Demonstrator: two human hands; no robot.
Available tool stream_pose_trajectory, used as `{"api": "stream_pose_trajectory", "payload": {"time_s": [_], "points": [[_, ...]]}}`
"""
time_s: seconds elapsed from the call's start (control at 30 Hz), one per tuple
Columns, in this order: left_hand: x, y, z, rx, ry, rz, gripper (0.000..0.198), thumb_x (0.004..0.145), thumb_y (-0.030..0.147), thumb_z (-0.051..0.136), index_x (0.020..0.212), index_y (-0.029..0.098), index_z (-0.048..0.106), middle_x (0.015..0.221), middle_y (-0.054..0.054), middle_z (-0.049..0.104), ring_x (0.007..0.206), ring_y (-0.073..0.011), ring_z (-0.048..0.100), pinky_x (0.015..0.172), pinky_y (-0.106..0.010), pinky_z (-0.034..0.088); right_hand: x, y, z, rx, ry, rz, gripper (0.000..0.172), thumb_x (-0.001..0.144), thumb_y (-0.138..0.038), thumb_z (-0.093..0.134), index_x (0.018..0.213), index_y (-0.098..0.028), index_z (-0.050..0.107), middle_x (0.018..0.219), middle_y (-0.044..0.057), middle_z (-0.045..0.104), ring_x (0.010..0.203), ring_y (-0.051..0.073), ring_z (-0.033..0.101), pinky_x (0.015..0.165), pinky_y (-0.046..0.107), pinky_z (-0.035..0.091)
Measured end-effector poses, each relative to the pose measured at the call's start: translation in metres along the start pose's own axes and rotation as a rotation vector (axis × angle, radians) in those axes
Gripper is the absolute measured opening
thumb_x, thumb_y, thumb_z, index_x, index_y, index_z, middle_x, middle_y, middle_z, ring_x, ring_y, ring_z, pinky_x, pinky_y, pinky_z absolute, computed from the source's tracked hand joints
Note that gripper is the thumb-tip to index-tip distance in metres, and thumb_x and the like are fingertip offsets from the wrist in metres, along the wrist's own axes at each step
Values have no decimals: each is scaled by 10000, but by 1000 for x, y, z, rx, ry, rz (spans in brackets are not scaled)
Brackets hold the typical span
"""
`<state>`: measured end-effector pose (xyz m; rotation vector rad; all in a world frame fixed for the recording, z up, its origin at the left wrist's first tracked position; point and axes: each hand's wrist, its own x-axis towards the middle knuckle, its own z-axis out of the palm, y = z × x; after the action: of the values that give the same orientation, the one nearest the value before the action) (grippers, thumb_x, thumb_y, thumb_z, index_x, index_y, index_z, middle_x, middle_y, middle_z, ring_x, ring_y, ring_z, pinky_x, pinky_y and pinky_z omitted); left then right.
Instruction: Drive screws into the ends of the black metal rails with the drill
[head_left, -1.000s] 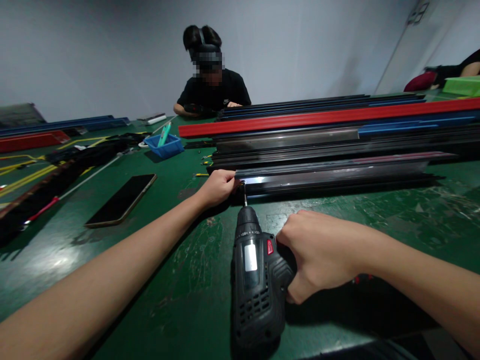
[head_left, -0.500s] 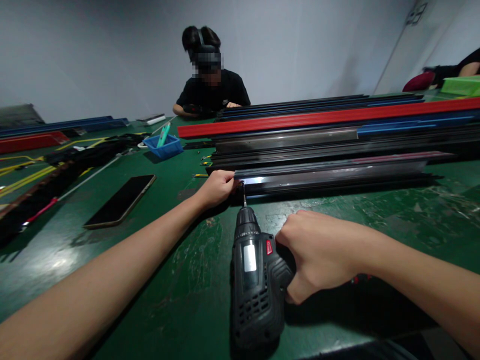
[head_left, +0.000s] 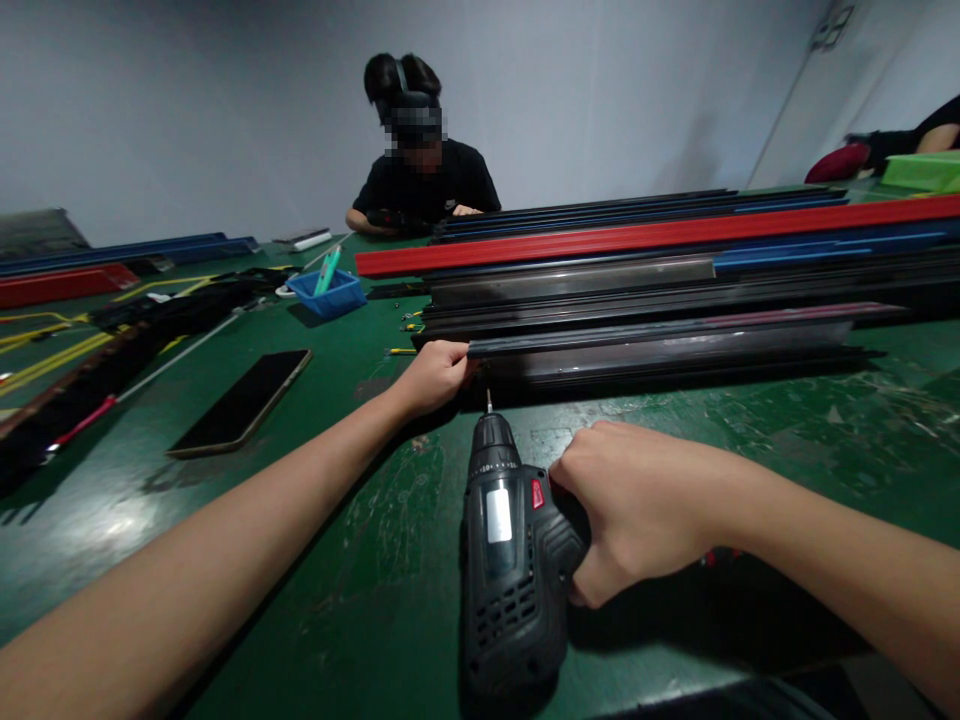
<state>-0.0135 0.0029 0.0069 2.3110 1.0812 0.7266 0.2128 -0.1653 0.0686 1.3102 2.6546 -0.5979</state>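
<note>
Left hand (head_left: 435, 375) grips the front rail's (head_left: 660, 352) left end, middle of the table (head_left: 360, 540). Right hand (head_left: 637, 510) clenched on the drill (head_left: 510, 570), bit (head_left: 488, 403) aimed at that end, tip just short. Judging by the gap: not engaged. Stack (head_left: 600, 240) behind runs to the right edge.

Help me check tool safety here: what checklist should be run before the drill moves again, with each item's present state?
1. Rail held: the left hand grips the end of the nearest black rail: ok.
2. Tool held: the right hand is wrapped round the handle of the drill: ok.
3. Aim: the bit points at the rail end, just short of it: ok.
4. Clearance: the left hand's fingers sit close beside the bit: probably not ok.
5. Screw seated on the bit: cannot tell, too small.
</note>
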Motion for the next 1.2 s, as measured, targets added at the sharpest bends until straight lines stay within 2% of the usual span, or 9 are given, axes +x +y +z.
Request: {"api": "stream_pose_trajectory", "payload": {"time_s": [0.23, 0.53, 1.03, 1.2], "points": [[0, -1, 0, 19, -5, 10, 404, 854, 439, 476, 551, 173, 501, 523, 10, 465, 532, -108, 395, 542, -232, 294, 0, 0, 0, 11, -8, -9, 496, 631, -652, 782, 743, -169, 772, 641, 54, 685, 494, 150, 447, 480, 314, 283], [0, -2, 0, 25, -10, 15, 401, 855, 440, 472, 557, 174, 505, 525, 4, 482, 533, -113, 409, 543, -235, 300, -1, 0, 0, 8, -15, -2, 512, 630, -651, 791, 785, -163, 791, 700, 76, 722, 553, 180, 540, 501, 313, 313], [0, -4, -1, 44, -18, 34, 491, 901, 517, 488, 553, 173, 523, 533, -6, 505, 543, -122, 432, 553, -243, 321, -1, 1, 0, 6, -9, -14, 525, 640, -664, 798, 806, -167, 788, 691, 59, 709, 564, 182, 537, 507, 313, 324], [1, -5, 0, 49, -19, 39, 477, 900, 496, 489, 547, 175, 519, 522, 1, 484, 546, -120, 421, 547, -239, 305, 0, 1, -1, 7, -12, -22, 554, 644, -667, 797, 864, -159, 804, 754, 84, 739, 631, 211, 599, 542, 316, 362]]}}
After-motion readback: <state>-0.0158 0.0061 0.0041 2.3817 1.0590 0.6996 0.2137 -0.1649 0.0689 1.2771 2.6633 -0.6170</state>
